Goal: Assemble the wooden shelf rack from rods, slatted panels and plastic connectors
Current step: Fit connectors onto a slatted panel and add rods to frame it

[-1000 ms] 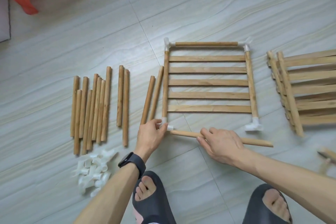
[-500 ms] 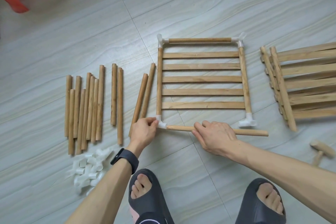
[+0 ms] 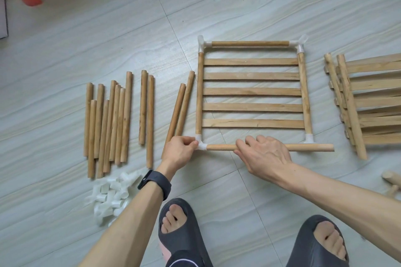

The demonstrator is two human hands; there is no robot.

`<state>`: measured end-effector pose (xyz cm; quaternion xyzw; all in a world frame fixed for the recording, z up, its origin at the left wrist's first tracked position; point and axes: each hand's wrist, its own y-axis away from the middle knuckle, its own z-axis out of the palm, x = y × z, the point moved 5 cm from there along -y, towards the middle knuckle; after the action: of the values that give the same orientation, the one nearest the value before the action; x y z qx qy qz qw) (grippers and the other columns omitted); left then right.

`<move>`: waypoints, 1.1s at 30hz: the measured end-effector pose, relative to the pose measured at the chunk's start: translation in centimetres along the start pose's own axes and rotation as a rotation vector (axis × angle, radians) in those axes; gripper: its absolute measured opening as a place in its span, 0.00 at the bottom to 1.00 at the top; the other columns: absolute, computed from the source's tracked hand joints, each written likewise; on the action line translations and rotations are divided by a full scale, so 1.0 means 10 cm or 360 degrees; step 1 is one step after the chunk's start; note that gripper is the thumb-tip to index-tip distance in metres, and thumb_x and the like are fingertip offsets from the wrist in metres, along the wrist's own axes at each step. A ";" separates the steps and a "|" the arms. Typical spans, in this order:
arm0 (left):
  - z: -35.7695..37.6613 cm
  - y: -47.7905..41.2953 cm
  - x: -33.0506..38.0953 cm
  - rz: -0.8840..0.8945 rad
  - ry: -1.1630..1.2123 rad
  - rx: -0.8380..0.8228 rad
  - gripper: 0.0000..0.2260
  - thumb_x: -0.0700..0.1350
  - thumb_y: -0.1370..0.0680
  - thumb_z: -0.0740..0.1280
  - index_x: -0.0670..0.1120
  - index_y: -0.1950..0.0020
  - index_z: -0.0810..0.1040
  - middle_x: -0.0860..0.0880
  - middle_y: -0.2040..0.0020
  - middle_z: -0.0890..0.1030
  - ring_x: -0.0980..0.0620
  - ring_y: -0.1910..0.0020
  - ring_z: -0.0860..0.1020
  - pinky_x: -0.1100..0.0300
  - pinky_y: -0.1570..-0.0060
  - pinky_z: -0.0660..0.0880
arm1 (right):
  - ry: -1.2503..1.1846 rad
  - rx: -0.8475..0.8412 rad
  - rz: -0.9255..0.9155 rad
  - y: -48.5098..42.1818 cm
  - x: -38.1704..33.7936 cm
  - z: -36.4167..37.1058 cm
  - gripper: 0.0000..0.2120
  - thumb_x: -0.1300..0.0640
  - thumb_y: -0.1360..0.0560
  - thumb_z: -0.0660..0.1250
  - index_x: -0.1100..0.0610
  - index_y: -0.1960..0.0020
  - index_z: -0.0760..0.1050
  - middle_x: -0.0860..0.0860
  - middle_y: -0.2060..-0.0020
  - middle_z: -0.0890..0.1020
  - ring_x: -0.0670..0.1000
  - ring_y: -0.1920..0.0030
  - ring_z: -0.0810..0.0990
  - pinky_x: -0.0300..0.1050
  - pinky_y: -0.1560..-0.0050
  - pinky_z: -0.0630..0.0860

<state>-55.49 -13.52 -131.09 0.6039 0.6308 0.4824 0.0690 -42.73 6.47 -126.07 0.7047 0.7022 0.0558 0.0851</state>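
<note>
We look down at a slatted panel lying flat on the floor. A rod lies left to right along the panel's near edge. Our left hand pinches the near-left connector, where the rod's left end meets the socket. Our right hand has its fingers curled round the rod's middle. The rod's right end runs past the near-right connector, just in front of it and not socketed. We judge the next push goes leftward, along the rod.

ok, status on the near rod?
Left hand pinches left connector; right hand grips rod. Rod's left end in that connector; right end overshoots right connector, not socketed. Spare rods lie beside left hand.
</note>
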 end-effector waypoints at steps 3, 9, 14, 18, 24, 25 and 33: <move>0.01 0.03 0.00 -0.0006 0.0012 0.0023 0.11 0.53 0.20 0.68 0.52 0.41 0.85 0.52 0.50 0.86 0.48 0.43 0.80 0.51 0.40 0.77 | -0.0039 -0.0050 0.0030 -0.01 -0.06 0.05 0.13 0.45 0.23 0.70 0.54 0.57 0.76 0.50 0.67 0.77 0.57 0.71 0.76 0.47 0.74 0.66; 0.04 0.08 0.02 0.0026 -0.0050 0.0079 0.16 0.55 0.21 0.69 0.49 0.37 0.84 0.53 0.43 0.85 0.51 0.36 0.78 0.57 0.36 0.73 | -0.0274 -0.0259 0.0004 -0.18 -0.19 0.43 0.15 0.42 0.15 0.49 0.52 0.44 0.67 0.49 0.54 0.77 0.60 0.59 0.80 0.50 0.66 0.62; 0.07 0.09 0.08 0.0240 -0.0426 -0.0008 0.30 0.63 0.27 0.72 0.49 0.30 0.74 0.53 0.38 0.79 0.49 0.38 0.77 0.51 0.40 0.76 | -0.0215 -0.0293 -0.0063 -0.30 -0.08 0.51 0.16 0.41 0.16 0.49 0.52 0.43 0.67 0.50 0.53 0.76 0.59 0.55 0.79 0.49 0.66 0.64; 0.07 0.03 0.27 0.0827 -0.1263 0.0204 0.45 0.60 0.30 0.74 0.50 0.21 0.53 0.47 0.23 0.62 0.45 0.25 0.63 0.50 0.30 0.67 | -0.0187 -0.0261 -0.0043 -0.38 -0.11 0.46 0.20 0.41 0.21 0.62 0.53 0.36 0.68 0.52 0.40 0.73 0.57 0.42 0.74 0.51 0.53 0.72; 0.10 -0.29 0.52 0.1173 -0.2104 -0.0022 0.51 0.66 0.26 0.67 0.45 0.18 0.39 0.48 0.17 0.43 0.46 0.18 0.41 0.43 0.21 0.41 | -0.0261 -0.0572 0.0248 -0.68 0.02 0.42 0.56 0.42 0.30 0.71 0.57 0.18 0.37 0.58 0.19 0.40 0.60 0.19 0.40 0.61 0.21 0.46; 0.10 -0.32 0.57 0.1214 -0.2191 -0.0028 0.51 0.67 0.26 0.67 0.44 0.17 0.41 0.47 0.17 0.47 0.44 0.18 0.42 0.43 0.21 0.41 | -0.0249 -0.0601 0.0249 -0.72 0.03 0.43 0.56 0.42 0.30 0.71 0.58 0.18 0.37 0.58 0.19 0.40 0.60 0.19 0.40 0.61 0.21 0.45; 0.11 -0.36 0.82 0.1357 -0.2089 0.0035 0.38 0.55 0.32 0.72 0.41 0.28 0.64 0.46 0.34 0.73 0.41 0.25 0.60 0.52 0.26 0.59 | -0.0157 -0.0400 0.0146 -0.79 0.17 0.37 0.53 0.34 0.34 0.72 0.60 0.22 0.54 0.56 0.29 0.64 0.59 0.28 0.62 0.53 0.27 0.61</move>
<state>-59.39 -5.49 -130.13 0.9564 0.1793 0.0051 0.2307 -49.71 8.03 -131.34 0.7217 0.6517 0.1123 0.2045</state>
